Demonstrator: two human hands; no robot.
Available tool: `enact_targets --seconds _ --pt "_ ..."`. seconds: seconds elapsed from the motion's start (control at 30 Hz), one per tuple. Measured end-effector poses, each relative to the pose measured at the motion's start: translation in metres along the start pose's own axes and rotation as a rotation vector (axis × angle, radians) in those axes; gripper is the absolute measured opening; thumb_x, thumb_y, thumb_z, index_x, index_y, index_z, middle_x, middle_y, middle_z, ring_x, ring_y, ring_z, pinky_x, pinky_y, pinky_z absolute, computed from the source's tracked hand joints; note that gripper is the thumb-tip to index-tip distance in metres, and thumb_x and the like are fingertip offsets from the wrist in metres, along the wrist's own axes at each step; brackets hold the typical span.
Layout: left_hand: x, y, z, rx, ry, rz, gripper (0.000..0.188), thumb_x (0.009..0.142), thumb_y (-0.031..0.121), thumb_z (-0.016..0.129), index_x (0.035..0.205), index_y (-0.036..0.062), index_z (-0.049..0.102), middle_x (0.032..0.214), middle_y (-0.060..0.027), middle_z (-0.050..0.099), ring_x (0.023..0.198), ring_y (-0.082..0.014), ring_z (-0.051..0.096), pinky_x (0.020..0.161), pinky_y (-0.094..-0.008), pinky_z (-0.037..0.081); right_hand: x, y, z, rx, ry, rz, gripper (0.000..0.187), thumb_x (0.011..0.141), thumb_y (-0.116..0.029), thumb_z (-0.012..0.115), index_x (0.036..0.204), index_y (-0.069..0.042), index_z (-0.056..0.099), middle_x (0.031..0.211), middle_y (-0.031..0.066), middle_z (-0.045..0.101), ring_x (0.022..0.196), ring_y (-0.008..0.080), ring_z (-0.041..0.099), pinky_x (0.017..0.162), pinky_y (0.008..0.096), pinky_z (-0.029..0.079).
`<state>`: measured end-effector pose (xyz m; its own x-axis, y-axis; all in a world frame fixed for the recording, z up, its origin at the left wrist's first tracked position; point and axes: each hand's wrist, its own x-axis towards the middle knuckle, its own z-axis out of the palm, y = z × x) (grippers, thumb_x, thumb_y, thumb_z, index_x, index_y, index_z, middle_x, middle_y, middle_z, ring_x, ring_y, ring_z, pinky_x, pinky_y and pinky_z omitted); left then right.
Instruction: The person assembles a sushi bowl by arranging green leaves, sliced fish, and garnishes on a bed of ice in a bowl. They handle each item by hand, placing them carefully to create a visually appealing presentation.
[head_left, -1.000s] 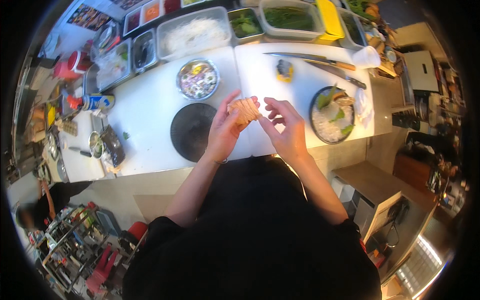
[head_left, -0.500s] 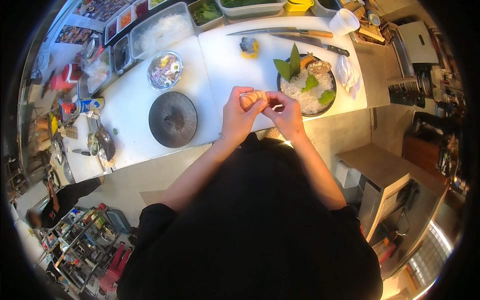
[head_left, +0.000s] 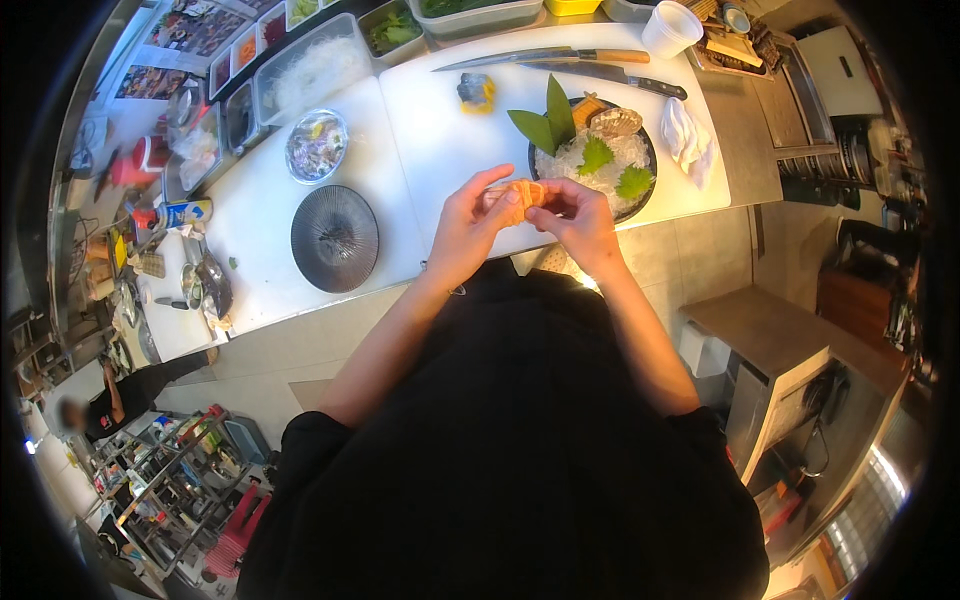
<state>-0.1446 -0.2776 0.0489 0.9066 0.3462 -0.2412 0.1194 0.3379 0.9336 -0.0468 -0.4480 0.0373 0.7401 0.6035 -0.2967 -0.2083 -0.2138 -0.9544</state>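
Note:
Orange, pale-striped salmon slices (head_left: pixel 522 197) are held up between my two hands above the near edge of the white cutting board (head_left: pixel 430 130). My left hand (head_left: pixel 465 228) grips them from the left with thumb and fingers, its index finger lifted. From the right, my right hand (head_left: pixel 584 222) pinches the same slices with bent fingers. Just beyond my right hand is a black bowl (head_left: pixel 652 165) of crushed ice, dressed with long green leaves (head_left: pixel 545 125), shiso leaves (head_left: pixel 597 153) and a shell (head_left: pixel 616 122). How the slices overlap is partly hidden by my fingers.
Left of my hands lie a dark ribbed plate (head_left: pixel 335 262) and a metal bowl (head_left: pixel 317 146) of mixed pieces. Two knives (head_left: pixel 560 58) (head_left: pixel 620 77) lie across the far board, near a white cup (head_left: pixel 672 30) and a crumpled cloth (head_left: pixel 686 140). Another person (head_left: pixel 100 410) stands far left.
My hands have shifted slightly, with the left index finger now raised off the salmon. More of the slices' striped surface shows. The whole view has shifted a little.

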Motion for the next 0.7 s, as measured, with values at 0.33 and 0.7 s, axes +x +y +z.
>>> enact_targets --seconds 0.33,0.7 --pt "0.003 0.003 -0.003 0.026 -0.007 0.055 0.039 0.113 0.020 0.067 0.143 -0.0050 0.065 0.130 -0.0123 0.076 0.113 -0.0130 0.071 0.095 -0.0300 0.058 0.003 -0.020 0.013 -0.063 0.091 -0.090 0.039 0.093 -0.007 0.083 0.130 0.002 0.075 0.100 0.0051 0.079 0.089 0.0110 0.073 0.085 0.0282 0.059" --pt "0.003 -0.003 -0.024 -0.023 -0.051 0.003 0.051 0.117 0.028 0.058 0.159 -0.0014 0.051 0.144 -0.0128 0.067 0.127 -0.0173 0.067 0.109 -0.0350 0.056 0.006 -0.024 0.024 0.008 0.071 -0.048 0.036 0.097 -0.001 0.079 0.133 0.003 0.073 0.103 0.0066 0.079 0.088 0.0106 0.071 0.079 0.0273 0.059"
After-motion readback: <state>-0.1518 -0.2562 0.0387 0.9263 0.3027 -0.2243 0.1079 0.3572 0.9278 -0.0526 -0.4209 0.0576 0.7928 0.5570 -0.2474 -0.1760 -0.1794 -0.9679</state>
